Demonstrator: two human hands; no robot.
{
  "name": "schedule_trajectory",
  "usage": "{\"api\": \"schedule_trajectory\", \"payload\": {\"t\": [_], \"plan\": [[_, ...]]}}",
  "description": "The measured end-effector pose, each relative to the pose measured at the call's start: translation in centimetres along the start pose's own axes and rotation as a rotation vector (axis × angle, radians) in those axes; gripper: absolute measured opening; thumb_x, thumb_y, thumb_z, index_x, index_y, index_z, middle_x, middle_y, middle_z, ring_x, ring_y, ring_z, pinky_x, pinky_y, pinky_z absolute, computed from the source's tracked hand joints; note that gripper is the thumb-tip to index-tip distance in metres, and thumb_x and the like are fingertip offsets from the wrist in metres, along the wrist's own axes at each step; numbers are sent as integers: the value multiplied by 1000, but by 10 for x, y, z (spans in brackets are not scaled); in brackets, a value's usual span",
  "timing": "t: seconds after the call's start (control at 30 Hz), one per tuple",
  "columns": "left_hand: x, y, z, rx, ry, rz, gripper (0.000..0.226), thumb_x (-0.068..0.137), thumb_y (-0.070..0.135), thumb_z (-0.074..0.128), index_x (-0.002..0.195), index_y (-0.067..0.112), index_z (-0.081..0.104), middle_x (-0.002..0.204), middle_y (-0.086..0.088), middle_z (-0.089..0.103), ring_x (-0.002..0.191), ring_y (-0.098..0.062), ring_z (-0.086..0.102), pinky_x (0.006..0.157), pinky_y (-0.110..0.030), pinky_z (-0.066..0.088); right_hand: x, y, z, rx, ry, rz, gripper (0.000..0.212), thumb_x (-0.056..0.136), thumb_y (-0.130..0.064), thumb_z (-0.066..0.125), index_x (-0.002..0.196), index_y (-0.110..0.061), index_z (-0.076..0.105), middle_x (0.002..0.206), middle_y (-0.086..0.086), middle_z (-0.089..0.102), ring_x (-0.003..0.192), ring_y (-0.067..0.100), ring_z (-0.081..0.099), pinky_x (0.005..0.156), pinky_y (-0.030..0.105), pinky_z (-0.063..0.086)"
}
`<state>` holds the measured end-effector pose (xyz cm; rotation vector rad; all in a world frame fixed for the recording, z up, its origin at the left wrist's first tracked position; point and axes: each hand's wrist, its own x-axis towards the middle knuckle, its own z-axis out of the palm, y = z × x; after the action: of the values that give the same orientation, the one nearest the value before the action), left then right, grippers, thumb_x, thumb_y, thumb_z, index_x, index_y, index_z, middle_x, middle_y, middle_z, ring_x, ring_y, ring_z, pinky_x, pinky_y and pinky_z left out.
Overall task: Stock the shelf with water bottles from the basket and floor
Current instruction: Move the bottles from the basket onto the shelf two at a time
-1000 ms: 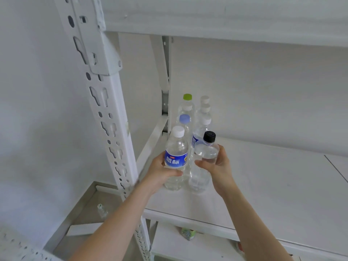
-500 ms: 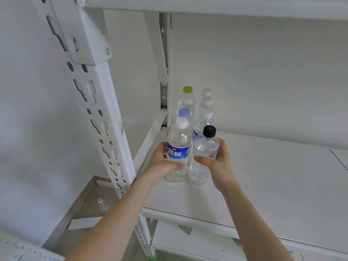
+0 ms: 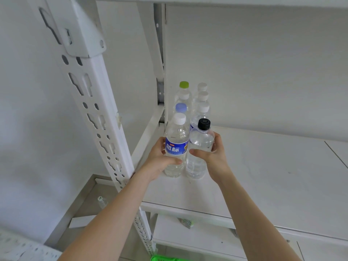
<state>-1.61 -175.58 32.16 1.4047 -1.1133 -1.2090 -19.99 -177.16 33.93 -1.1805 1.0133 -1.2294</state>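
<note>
My left hand [image 3: 160,161] grips a clear water bottle with a white cap and blue label [image 3: 177,146], standing on the white shelf [image 3: 263,176]. Right beside it, my right hand [image 3: 214,157] grips a clear bottle with a black cap [image 3: 200,146], also upright on the shelf. Both stand at the front of two rows of several bottles [image 3: 190,102] running back to the shelf's left rear corner, with green, blue and white caps. The basket shows only as a green rim [image 3: 165,258] at the bottom edge.
A white perforated upright post [image 3: 98,113] stands left of my left arm. A lower shelf [image 3: 197,236] carries a small green-and-white item [image 3: 185,222]. A capless clear bottle [image 3: 101,201] stands on the floor at left. The shelf surface stretches bare to the right.
Both hands have pushed their bottles further back along the shelf, up against the rows. The grips are unchanged.
</note>
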Motion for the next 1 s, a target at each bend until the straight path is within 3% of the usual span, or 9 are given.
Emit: {"api": "schedule_trajectory", "payload": {"t": [0.27, 0.37, 0.47, 0.6, 0.77, 1.0], "plan": [[-10, -8, -1, 56, 33, 55, 81, 58, 10, 89, 126, 31, 50, 122, 11, 63, 118, -13, 56, 98, -37, 48, -8, -7, -8, -95, 35, 27, 79, 50, -19, 87, 120, -28, 54, 113, 2, 64, 106, 15, 62, 84, 30, 53], [-18, -10, 0, 166, 55, 96, 82, 66, 18, 85, 135, 35, 43, 131, 13, 56, 123, -9, 49, 101, -36, 45, -16, -8, -14, -147, 24, -3, 67, 62, -15, 86, 119, -29, 54, 117, 3, 65, 109, 12, 61, 86, 28, 50], [-29, -11, 1, 295, 89, 147, 87, 71, 18, 77, 143, 37, 34, 136, 12, 48, 124, -7, 44, 99, -29, 40, -24, -6, -19, -258, 50, -49, 56, 76, -9, 77, 124, -27, 53, 119, 1, 63, 113, 14, 58, 98, 38, 46], [-45, -13, 3, 556, 166, 312, 98, 68, 22, 74, 151, 28, 21, 140, 2, 45, 128, -16, 39, 104, -32, 36, -42, -5, -22, -486, 122, -137, 62, 80, -18, 74, 135, -23, 46, 130, -2, 56, 113, 17, 55, 85, 20, 43], [-70, -22, 8, 781, 247, 443, 93, 75, 25, 71, 152, 17, 18, 146, -11, 38, 134, -30, 34, 110, -45, 34, -73, -4, -29, -830, 150, -272, 76, 71, -51, 52, 140, -20, 42, 137, 1, 52, 119, 24, 53, 96, 45, 44], [-129, -46, 17, 1043, 171, 492, 81, 86, 26, 65, 153, 17, 20, 156, -15, 25, 144, -35, 22, 116, -48, 25, -120, 11, -45, -1199, 145, -366, 71, 79, -53, 43, 140, -16, 45, 139, 7, 54, 121, 29, 54, 101, 47, 39]]}}
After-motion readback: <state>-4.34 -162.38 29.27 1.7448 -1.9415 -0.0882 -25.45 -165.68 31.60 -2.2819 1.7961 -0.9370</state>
